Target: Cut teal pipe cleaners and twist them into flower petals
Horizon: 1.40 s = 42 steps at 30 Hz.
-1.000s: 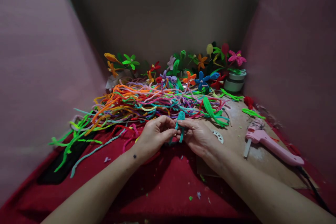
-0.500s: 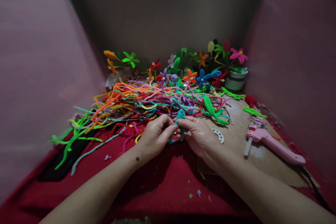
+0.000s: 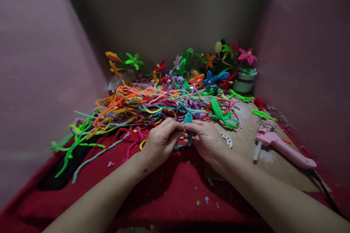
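Note:
A teal fuzzy stem piece (image 3: 188, 118), with a rounded looped top and ends hanging below, stands upright between my two hands. My left hand (image 3: 164, 137) pinches it from the left, with thumb and fingers closed. From the right, my right hand (image 3: 204, 135) grips it between thumb and forefinger, the other fingers curled behind. The fingertips of both hands nearly meet and hide the middle of the piece. Just beyond them lies a large pile of colourful fuzzy stems (image 3: 153, 102).
A pink glue gun (image 3: 284, 147) rests on brown cardboard (image 3: 246, 134) at the right, near a white round disc (image 3: 226, 140). Fuzzy flowers and a pale jar (image 3: 244, 82) stand at the back. A dark flat object (image 3: 58, 169) lies left on red cloth (image 3: 164, 204).
My left hand has turned slightly, its thumb shifting at the teal piece. My right hand keeps its grip. The whole view has shifted a little.

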Available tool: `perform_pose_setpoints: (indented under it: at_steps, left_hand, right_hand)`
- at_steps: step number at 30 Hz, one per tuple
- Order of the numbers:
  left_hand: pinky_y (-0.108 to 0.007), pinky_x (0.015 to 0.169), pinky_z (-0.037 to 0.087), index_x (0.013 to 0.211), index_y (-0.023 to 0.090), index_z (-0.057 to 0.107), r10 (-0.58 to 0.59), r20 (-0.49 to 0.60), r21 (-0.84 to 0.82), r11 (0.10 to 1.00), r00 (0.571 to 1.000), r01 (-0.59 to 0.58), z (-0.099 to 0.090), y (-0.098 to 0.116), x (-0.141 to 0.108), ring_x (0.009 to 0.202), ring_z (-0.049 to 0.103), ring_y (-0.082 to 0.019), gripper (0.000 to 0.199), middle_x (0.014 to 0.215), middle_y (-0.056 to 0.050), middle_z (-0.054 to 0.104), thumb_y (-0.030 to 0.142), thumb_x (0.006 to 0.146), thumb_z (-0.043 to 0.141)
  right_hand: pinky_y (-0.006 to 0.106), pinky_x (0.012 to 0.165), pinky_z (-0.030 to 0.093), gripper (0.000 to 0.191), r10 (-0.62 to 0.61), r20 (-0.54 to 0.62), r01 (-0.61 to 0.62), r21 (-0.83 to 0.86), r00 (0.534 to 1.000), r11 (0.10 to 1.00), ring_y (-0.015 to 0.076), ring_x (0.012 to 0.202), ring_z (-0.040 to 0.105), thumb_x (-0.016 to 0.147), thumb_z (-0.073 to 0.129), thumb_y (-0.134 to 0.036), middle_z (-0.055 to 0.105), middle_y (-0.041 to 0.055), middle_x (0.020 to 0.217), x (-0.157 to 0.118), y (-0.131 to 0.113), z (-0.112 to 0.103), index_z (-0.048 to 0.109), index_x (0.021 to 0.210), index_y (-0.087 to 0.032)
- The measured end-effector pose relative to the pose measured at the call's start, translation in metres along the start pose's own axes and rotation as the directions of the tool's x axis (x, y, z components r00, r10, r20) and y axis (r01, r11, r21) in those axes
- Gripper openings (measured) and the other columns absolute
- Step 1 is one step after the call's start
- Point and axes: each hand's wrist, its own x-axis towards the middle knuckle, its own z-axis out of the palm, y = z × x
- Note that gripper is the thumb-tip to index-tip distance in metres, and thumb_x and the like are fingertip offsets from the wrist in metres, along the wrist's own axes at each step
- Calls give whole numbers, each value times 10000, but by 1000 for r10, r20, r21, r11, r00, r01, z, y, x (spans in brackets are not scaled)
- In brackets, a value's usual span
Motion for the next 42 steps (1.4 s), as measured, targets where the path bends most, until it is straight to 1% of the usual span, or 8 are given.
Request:
perform_pose_setpoints:
  at_steps: [4,7,15,24,28,32,38,42]
  left_hand:
    - [-225,646,432,779,177,557,-164,43,-62,984,986,166,-2,1,2,709,545,-121,98,757,-17,582,248,827,509]
    - [-222,630,422,728,175,513,-202,61,-93,974,978,207,-3,2,2,681,523,-114,133,725,-2,554,260,829,496]
    - [-219,661,414,852,183,545,-147,33,-20,989,989,148,-2,2,2,730,528,-118,63,797,-14,566,223,824,506]
    - [-216,622,382,727,171,487,-85,50,71,994,995,81,-3,7,3,669,470,-110,113,732,-11,506,170,835,455]
    - [-216,616,391,762,178,472,-136,32,54,990,990,134,-4,4,3,653,475,-107,85,731,-1,516,190,841,443]
    - [-218,650,416,882,175,537,-159,4,8,987,987,159,-5,2,3,709,537,-114,97,801,-10,588,244,840,484]
    - [-205,608,392,758,156,587,-43,11,172,984,999,41,-4,6,3,650,520,-100,106,701,-7,581,184,823,508]
    - [-190,571,380,704,155,581,-83,38,144,987,996,77,-6,8,4,613,513,-90,161,652,2,575,167,830,482]
  right_hand:
    - [231,462,433,124,6,9,-6,-20,1000,1000,89,467,489,538,692,-196,566,-14,529,0,3,-1,601,593,-133]
    - [233,467,426,119,5,31,-4,-25,1000,1000,88,468,481,556,690,-198,555,-21,530,1,5,-2,607,615,-136]
    - [238,466,413,134,-31,49,31,-7,998,999,84,453,462,570,704,-197,524,-32,522,3,6,-4,620,656,-138]
    - [238,467,411,120,-38,63,39,-16,997,999,81,447,455,578,695,-199,535,-33,524,3,9,-4,612,645,-144]
    - [241,471,419,129,-40,36,41,-25,999,999,89,458,473,581,694,-200,548,-24,545,2,6,-3,624,667,-135]
    - [243,487,416,110,-111,28,114,-98,993,989,96,474,485,621,660,-211,571,-10,571,3,8,-7,639,694,-131]
    - [236,522,386,115,-198,58,206,-269,979,941,100,519,482,690,610,-234,560,-9,577,3,11,-11,655,727,-135]
    - [224,518,365,138,-244,57,247,-384,968,890,90,527,452,709,603,-264,540,-16,579,-3,6,-8,652,707,-135]
